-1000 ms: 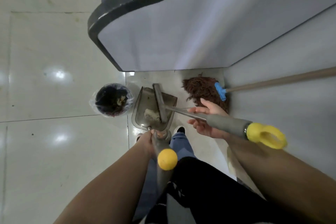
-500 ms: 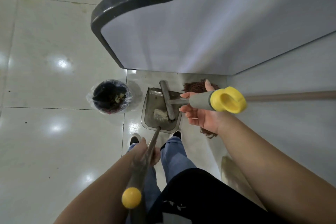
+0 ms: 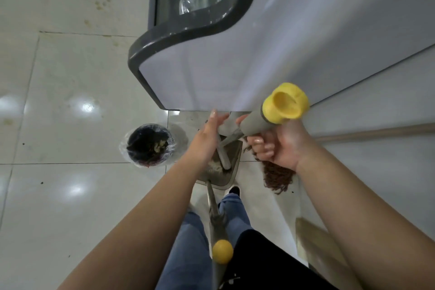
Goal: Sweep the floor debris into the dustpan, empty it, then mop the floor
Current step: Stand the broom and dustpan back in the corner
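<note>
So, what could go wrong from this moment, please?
The dustpan handle stands with no hand on it; it may topple and spill the debris from the dustpan. The right hand grips the broom handle only loosely near its top while the left hand is open beside it, so the broom could slip.

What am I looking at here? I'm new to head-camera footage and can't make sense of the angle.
The camera sits on a person's head, looking down past their arms to the floor. Their right hand grips the grey broom handle with a yellow cap. The left hand reaches forward with straight fingers, holding nothing. Below, the dustpan stands on the tiles with debris and the broom's head in it; its own handle rises towards the camera. A lined bin stands to its left, a brown mop head to its right.
</note>
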A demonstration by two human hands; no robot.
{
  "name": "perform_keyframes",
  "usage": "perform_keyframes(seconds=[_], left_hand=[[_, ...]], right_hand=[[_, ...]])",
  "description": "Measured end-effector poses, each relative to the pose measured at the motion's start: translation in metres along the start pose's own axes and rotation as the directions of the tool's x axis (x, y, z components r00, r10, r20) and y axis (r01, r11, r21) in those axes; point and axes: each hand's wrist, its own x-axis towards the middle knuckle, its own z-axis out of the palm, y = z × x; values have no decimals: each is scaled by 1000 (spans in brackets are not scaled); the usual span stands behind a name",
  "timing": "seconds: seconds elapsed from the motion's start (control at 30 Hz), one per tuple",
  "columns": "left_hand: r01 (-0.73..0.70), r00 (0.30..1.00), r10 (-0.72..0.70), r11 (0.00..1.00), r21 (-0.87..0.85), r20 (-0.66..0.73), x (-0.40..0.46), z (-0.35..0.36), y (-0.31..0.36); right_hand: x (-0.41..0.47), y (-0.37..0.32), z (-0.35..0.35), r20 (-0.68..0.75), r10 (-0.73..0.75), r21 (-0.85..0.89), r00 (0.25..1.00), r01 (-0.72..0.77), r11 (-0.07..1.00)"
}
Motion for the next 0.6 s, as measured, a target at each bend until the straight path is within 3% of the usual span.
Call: perform_keyframes(seconds=[0.13, 0.23, 0.3, 0.47, 0.6], left_hand=[[-12, 991, 3, 998, 68, 133, 12, 11, 19], [101, 991, -102, 995, 10, 91, 31, 21, 21], [165, 986, -164, 985, -58, 12, 43, 20, 20], [152, 988, -154, 980, -127, -6, 72, 19, 39], [175, 984, -180, 969, -176, -12, 96, 21, 60]], right_hand=[[2, -46, 7, 5, 88, -153, 996, -86, 985], [17, -71, 16, -58, 70, -312, 996, -85, 946], [31, -77, 22, -83, 18, -278, 996, -41, 960], [58, -80, 30, -168, -172, -19, 971, 171, 985], [73, -85, 31, -211, -339, -124, 917, 319, 940]])
